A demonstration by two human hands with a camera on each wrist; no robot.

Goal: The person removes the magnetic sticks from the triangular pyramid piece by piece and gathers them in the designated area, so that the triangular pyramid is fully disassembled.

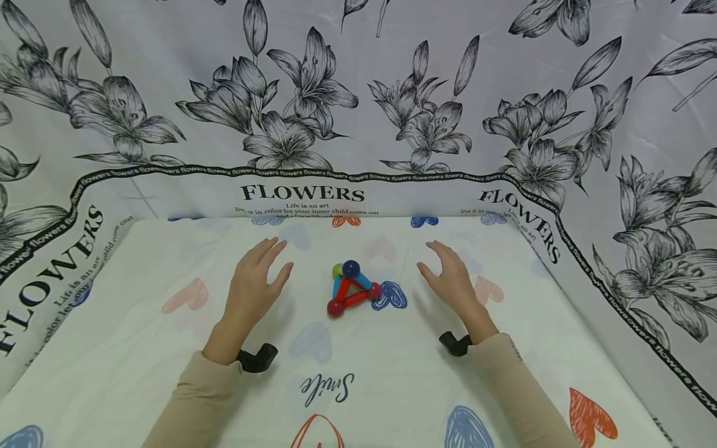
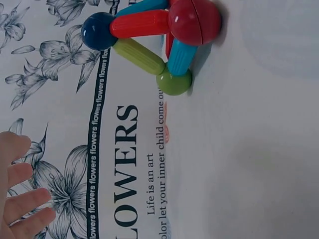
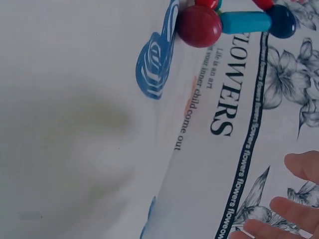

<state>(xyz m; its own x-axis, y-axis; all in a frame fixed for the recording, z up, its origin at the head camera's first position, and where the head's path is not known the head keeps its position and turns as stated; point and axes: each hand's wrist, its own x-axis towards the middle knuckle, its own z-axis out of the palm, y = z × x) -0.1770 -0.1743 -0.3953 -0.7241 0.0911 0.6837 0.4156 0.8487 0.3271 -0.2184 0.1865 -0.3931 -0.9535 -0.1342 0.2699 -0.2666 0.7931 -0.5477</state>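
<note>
Ball-and-stick model [image 1: 356, 299] sits on the worktop [image 1: 392, 386] toward the back edge, left hand [image 1: 256, 281] left of it, right hand [image 1: 451, 280] right

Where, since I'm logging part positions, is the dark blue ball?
In the head view, the dark blue ball sits near the centre, between the left hand and right hand, just right of the green ball.

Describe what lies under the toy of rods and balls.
Under the toy is white cloth; in the head view, a printed blue heart shows beside its rightmost ball. What the toy covers cannot be seen.
</note>
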